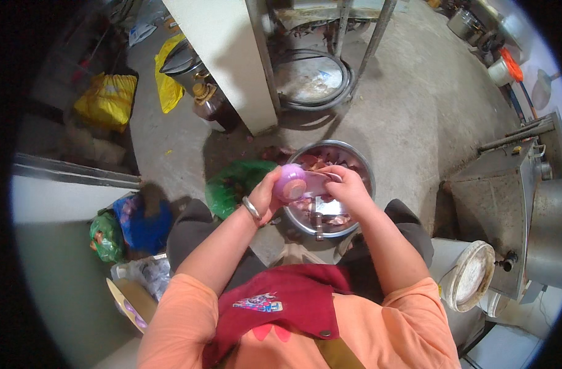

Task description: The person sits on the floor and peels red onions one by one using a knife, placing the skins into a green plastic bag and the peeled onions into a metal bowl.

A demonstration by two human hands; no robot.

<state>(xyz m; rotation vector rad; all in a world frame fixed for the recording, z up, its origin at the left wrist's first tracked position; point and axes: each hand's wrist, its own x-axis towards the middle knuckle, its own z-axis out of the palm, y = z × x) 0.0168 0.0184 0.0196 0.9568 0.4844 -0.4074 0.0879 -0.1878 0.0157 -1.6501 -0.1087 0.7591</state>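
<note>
My left hand (264, 193), with a metal bangle at the wrist, holds a glossy purple onion (289, 181) whose pale cut end faces me. My right hand (350, 187) pinches a pinkish layer of onion skin (315, 183) against the onion's right side. Both hands are above the left part of a round steel basin (372, 177). Reddish onion skins and pieces (338, 220) lie in it. A cleaver (329, 206) rests there too, its blade bright with glare and its handle over the near rim. Left of the basin, a green plastic bag (232, 182) lies open; its contents are partly hidden.
A white pillar (225, 60) and a brown jug (209, 106) stand ahead. Beyond the basin is a round lid-like disc (311, 80) beneath a metal frame. A lidded white bucket (470, 276) and a steel cabinet (488, 184) flank my right; a blue bag (145, 226) lies left.
</note>
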